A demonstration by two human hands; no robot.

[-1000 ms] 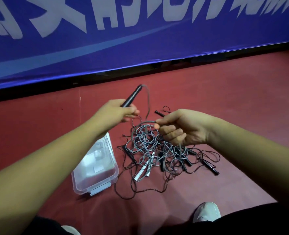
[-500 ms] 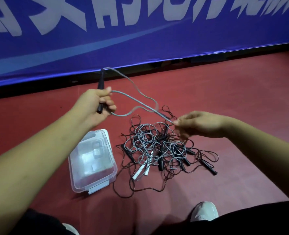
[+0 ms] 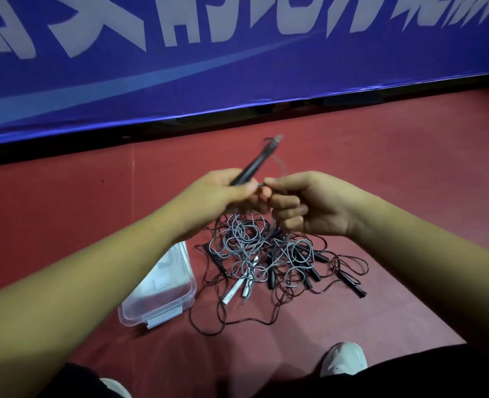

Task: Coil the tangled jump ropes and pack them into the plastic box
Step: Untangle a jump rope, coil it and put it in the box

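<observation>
Above the tangled jump ropes (image 3: 266, 254), my right hand (image 3: 312, 208) has swung in from 3 o'clock to meet my left hand (image 3: 220, 193). It pinches the grey cord (image 3: 260, 184) beside the black handle (image 3: 256, 163), which my left hand clenches. Another loop gathered, I judge. At 8 o'clock of the pile sits the plastic box (image 3: 163, 285).

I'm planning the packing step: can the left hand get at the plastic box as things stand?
Probably, once freed. The plastic box lies on the floor under the left forearm, with the rope tangle beside it. But the left hand grips a black handle, so it is occupied.
</observation>
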